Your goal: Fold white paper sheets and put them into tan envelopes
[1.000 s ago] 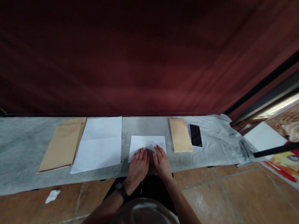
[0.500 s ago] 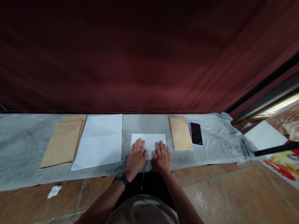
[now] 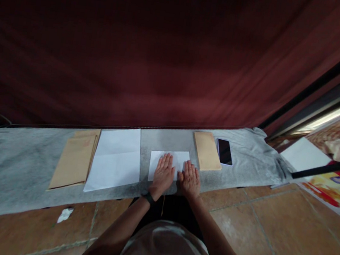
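Note:
A folded white sheet of paper (image 3: 155,159) lies flat on the grey cloth in front of me. My left hand (image 3: 164,173) rests flat on its middle, fingers stretched out, a dark band around the wrist. At the sheet's right edge lies my right hand (image 3: 190,181), palm down with the fingers straight and partly over the paper. Left of the hands are larger white sheets (image 3: 117,160) with a crease across them. A single brown envelope or a small stack of them (image 3: 207,151) lies just right of my right hand.
More brown envelopes (image 3: 74,159) lie at the left. A phone (image 3: 224,152) lies beside the right-hand envelope. Grey cloth (image 3: 20,166) covers the long bench, with a dark red curtain (image 3: 163,80) behind. White scrap (image 3: 65,215) lies on the tiled floor; a colourful box (image 3: 337,189) stands right.
Both hands have slid to the right over the folded paper. My left hand is now nearer its middle, and my right hand is at its right edge.

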`<state>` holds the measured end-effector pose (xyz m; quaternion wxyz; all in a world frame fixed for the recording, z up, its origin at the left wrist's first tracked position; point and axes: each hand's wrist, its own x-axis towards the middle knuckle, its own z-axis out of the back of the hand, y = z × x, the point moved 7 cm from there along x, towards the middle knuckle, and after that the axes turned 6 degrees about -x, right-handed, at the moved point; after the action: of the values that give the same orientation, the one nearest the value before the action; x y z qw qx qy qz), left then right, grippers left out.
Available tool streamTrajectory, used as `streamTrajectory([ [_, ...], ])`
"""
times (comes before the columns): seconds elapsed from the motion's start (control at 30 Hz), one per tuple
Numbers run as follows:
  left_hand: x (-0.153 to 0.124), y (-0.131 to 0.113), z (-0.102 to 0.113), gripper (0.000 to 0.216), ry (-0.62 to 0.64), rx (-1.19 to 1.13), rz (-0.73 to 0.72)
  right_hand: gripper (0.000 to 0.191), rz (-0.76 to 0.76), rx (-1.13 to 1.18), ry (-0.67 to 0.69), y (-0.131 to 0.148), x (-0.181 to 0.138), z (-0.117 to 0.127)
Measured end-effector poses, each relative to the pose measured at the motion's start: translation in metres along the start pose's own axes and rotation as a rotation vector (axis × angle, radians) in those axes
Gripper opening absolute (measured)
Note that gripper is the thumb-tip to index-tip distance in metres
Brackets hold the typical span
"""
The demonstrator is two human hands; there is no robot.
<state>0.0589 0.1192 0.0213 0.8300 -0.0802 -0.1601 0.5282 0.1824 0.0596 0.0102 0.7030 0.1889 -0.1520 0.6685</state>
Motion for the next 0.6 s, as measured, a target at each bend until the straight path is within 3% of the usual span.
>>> streamTrajectory([
  [0.2, 0.018, 0.004, -0.017, 0.060, 0.064, -0.005, -0.016, 0.058, 0.004, 0.029, 0.044, -0.001, 0.000, -0.002],
  [0.4, 0.005, 0.031, -0.005, 0.060, -0.025, 0.017, 0.060, 0.059, -0.017, 0.073, 0.064, -0.003, -0.002, -0.003],
  [0.6, -0.002, 0.037, 0.000, 0.061, -0.021, 0.031, 0.100, 0.054, -0.029, 0.120, 0.121, 0.006, 0.017, -0.005],
])
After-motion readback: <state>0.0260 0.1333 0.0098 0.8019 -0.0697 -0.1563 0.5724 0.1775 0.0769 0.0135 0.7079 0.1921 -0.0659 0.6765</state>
